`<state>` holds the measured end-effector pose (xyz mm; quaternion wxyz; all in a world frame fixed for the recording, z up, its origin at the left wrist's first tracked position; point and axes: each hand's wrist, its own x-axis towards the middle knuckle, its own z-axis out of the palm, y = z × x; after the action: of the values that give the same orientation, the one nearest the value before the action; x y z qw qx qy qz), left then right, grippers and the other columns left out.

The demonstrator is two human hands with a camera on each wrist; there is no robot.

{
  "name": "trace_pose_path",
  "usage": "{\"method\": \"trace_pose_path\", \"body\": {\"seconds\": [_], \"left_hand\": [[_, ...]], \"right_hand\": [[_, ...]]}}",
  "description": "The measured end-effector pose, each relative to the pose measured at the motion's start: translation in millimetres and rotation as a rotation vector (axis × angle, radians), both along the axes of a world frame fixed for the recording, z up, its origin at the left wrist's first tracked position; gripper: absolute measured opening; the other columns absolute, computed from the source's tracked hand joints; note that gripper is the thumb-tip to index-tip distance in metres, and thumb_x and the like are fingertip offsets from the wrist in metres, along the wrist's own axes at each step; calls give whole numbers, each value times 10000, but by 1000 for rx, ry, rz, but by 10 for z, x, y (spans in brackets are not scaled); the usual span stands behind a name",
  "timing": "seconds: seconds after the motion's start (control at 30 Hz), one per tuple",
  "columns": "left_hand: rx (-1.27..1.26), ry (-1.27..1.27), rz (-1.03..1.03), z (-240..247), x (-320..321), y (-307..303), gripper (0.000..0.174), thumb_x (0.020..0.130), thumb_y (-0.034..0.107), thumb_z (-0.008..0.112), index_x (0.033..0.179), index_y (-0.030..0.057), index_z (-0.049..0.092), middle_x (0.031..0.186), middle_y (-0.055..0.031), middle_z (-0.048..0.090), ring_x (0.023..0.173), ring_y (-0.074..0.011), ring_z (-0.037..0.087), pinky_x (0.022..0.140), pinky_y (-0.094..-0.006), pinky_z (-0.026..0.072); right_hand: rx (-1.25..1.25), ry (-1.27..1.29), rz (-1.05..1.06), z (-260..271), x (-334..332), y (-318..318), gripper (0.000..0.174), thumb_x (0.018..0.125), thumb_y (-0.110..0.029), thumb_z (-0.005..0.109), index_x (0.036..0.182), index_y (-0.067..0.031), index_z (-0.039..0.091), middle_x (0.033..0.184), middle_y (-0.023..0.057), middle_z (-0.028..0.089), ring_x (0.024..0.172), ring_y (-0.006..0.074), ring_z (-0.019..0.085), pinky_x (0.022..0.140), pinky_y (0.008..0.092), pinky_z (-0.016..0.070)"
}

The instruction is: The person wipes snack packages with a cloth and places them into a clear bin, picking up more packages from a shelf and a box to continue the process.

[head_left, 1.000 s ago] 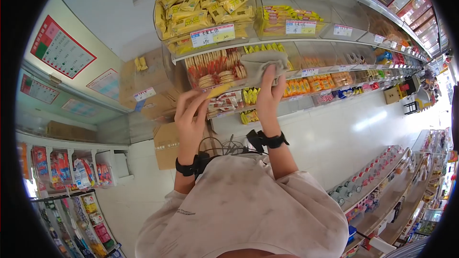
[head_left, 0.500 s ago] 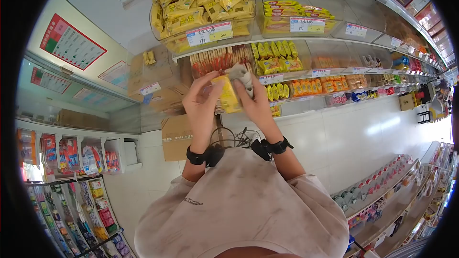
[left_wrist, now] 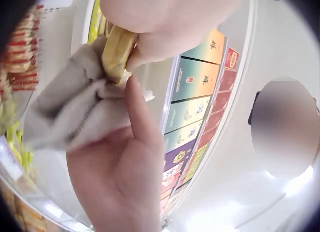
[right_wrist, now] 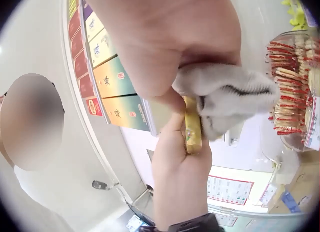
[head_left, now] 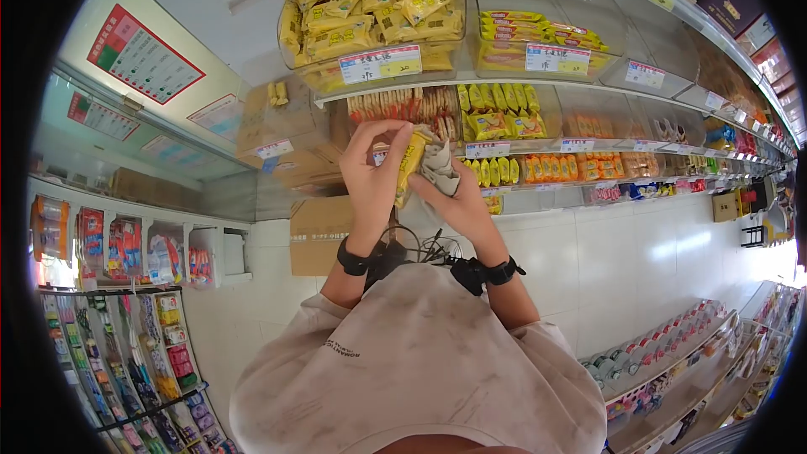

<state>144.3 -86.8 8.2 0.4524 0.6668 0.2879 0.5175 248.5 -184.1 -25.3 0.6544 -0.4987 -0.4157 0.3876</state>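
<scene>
A small yellow snack packet (head_left: 411, 166) is pinched between the thumb and fingers of my left hand (head_left: 370, 172), in front of the shelves. Bunched against its side is a grey cloth (head_left: 440, 170), which my right hand (head_left: 466, 206) grips. In the left wrist view, the packet (left_wrist: 118, 54) stands on edge with the cloth (left_wrist: 80, 104) along it and the right thumb near its lower end. From the right wrist, the cloth (right_wrist: 227, 96) lies folded beside the packet (right_wrist: 193, 124), and the left hand (right_wrist: 180, 172) holds the packet from below.
A clear bin of yellow packets (head_left: 370, 21) tops the shelf, with red-and-cream wrapped biscuits (head_left: 399, 107) below. Cardboard boxes (head_left: 319, 235) stand to the left by the floor. Black cables (head_left: 424, 244) hang near my waist. Another shelf (head_left: 664, 361) runs along the right.
My hands were apart, the left with the packet and the right with the cloth up by the shelf. They have come together, and the cloth is now against the packet, which has turned more upright.
</scene>
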Motion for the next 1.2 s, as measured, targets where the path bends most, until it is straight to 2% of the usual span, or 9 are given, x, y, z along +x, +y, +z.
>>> {"method": "trace_pose_path", "body": {"seconds": [0.2,0.3,0.47,0.57,0.63,0.73,0.8,0.9,1.2], "left_hand": [[202,73,85,-47,56,-18,182,923,2,716,1103,-12,701,1051,-47,662,887,-100,619,779,-234,484],[-95,-132,-117,35,113,-108,246,932,11,710,1172,-35,681,1105,-55,644,975,-120,631,850,-252,503],[-3,-20,-148,-232,-84,10,288,934,6,700,1212,-60,660,1128,-79,633,1032,-137,627,908,-264,501],[109,124,-50,-72,-171,0,288,912,-18,703,1196,-59,673,1100,-90,637,987,-134,619,883,-258,493],[140,166,-75,-37,-196,-18,298,888,-35,711,1185,-55,683,1064,-89,635,948,-132,608,858,-254,484],[114,109,-189,-32,-90,-177,326,854,-47,726,1177,-48,691,1009,-79,627,900,-132,587,824,-253,470],[82,96,-194,58,-93,-230,348,841,-50,731,1186,-45,690,987,-74,620,883,-135,577,813,-256,463],[163,174,-213,117,-178,-240,368,832,-30,757,1194,-38,693,940,-72,623,871,-159,585,804,-266,471],[190,173,-373,349,-272,-123,483,819,-1,799,1283,6,666,1123,-112,697,984,-195,637,883,-307,510]], "right_hand": [[24,64,-106,46,-71,58,289,965,-120,692,1211,19,633,1017,14,693,889,53,594,777,235,497],[51,53,-205,65,-3,83,309,978,-137,677,1232,29,619,985,18,695,871,57,574,761,237,486],[0,-24,-241,101,92,69,301,1000,-174,654,1229,19,627,976,12,695,857,55,583,755,240,491],[-56,137,-549,183,115,28,288,1006,-154,623,1243,12,624,1020,44,699,891,93,613,794,286,509],[260,-303,-700,333,63,129,272,1009,-131,595,1240,11,622,1031,72,696,912,127,625,817,317,512],[393,-758,-701,390,24,272,256,1011,-103,555,1231,11,620,1044,106,686,930,171,628,833,346,507],[323,-667,-586,342,52,275,242,1015,-103,544,1214,12,620,1029,108,682,921,173,620,825,341,502],[73,-89,-376,254,107,139,220,1029,-170,570,1126,18,632,930,62,679,831,110,581,750,282,490],[238,-304,-644,546,208,304,131,987,-95,649,1033,26,633,852,22,665,759,65,538,689,242,465]]}}
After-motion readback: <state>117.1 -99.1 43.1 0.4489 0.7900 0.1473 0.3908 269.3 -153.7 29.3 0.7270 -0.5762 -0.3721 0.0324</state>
